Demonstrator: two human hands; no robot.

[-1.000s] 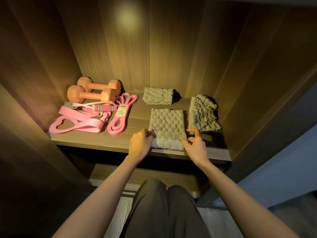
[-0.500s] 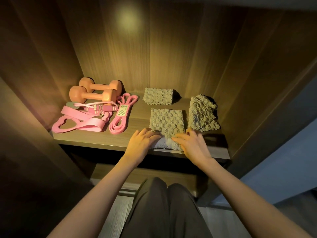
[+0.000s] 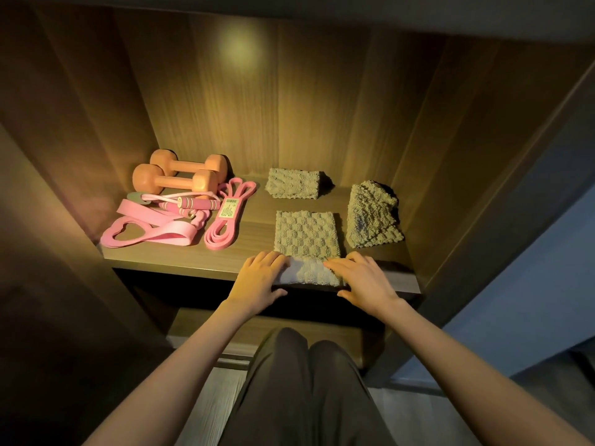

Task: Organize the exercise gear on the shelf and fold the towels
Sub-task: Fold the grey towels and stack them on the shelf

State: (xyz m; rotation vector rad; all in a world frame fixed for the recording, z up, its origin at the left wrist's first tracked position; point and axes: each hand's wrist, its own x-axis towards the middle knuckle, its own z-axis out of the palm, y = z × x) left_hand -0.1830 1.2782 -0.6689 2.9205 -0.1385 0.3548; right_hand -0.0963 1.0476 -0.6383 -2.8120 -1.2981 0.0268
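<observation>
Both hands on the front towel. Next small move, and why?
Probably press and smooth the near fold flat. Left hand and right hand lie open on the near edge of the checkered towel, which looks turned over into a paler band by the shelf lip; pressing would likely set the crease.

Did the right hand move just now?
Yes. The right hand uncurled, and its fingers slid left onto the checkered towel, near the front edge of the shelf.

Orange dumbbells point(image 3: 175, 183); checkered grey towel point(image 3: 306, 235).
</observation>
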